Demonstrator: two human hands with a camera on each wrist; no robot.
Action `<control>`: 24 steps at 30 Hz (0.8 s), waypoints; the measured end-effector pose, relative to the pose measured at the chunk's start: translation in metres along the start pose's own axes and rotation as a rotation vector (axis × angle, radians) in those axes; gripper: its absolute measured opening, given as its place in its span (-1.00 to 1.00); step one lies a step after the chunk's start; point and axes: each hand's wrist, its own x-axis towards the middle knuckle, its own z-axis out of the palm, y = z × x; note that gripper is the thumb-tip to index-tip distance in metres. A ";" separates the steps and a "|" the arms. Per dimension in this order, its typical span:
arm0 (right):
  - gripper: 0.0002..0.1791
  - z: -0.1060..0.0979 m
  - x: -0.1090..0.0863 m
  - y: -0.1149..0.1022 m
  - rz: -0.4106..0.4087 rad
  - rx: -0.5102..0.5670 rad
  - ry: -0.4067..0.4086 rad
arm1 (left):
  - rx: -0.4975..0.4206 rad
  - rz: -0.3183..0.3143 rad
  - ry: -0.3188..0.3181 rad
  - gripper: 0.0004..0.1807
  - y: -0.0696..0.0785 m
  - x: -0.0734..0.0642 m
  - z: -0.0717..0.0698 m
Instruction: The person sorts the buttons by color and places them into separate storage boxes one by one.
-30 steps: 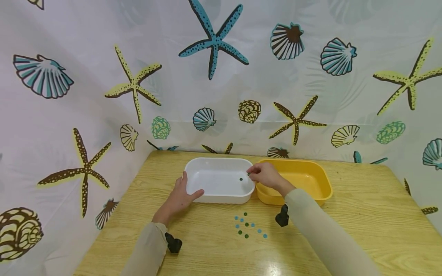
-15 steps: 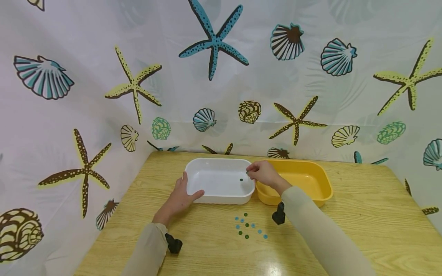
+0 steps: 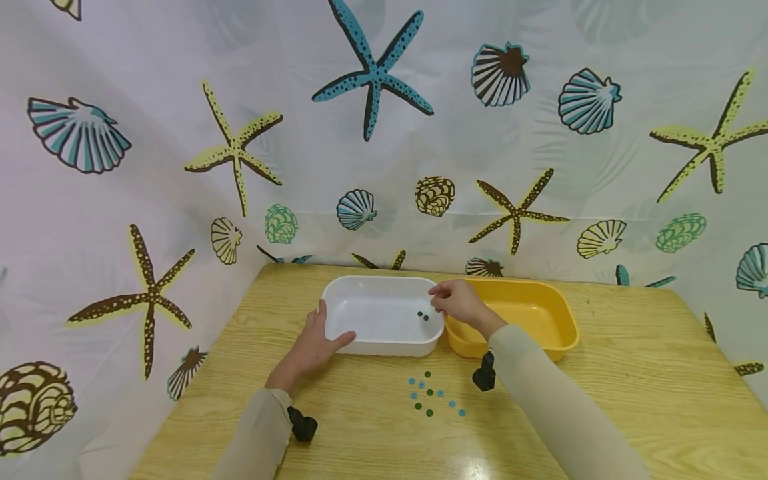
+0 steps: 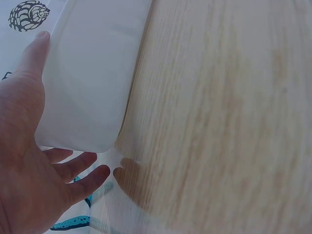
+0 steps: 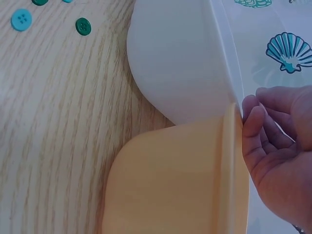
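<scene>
My left hand [image 3: 315, 343] holds the left end of the white tub [image 3: 384, 348], its thumb over the near rim and its fingers around the end, as the left wrist view [image 4: 92, 83] also shows. Over the tub's right end hangs my right hand [image 3: 459, 303], fingers curled and thumb and fingertips together. Nothing shows between those fingertips [image 5: 249, 105] in the right wrist view. Below them in the white tub lie a green button [image 3: 420, 314] and a second dark button [image 3: 426, 318] close beside it.
A yellow tub [image 3: 567, 337] stands against the white one's right side, partly under my right wrist. Several green buttons [image 3: 429, 393] and blue buttons [image 3: 453, 404] lie loose on the wooden table [image 3: 360, 413] in front. A shell-print curtain [image 3: 384, 167] hangs behind.
The button between my right fingertips has been let go and is now in the white tub next to the first one. Both hands have stayed nearly in place.
</scene>
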 end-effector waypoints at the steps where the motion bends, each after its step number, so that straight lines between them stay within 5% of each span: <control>1: -0.74 0.000 0.000 0.000 -0.001 0.005 -0.001 | -0.005 0.002 0.001 0.23 0.000 0.000 0.000; 24: -0.76 -0.018 -0.034 -0.003 -0.113 -0.044 -0.044 | 0.002 0.003 0.007 0.24 -0.004 0.004 0.003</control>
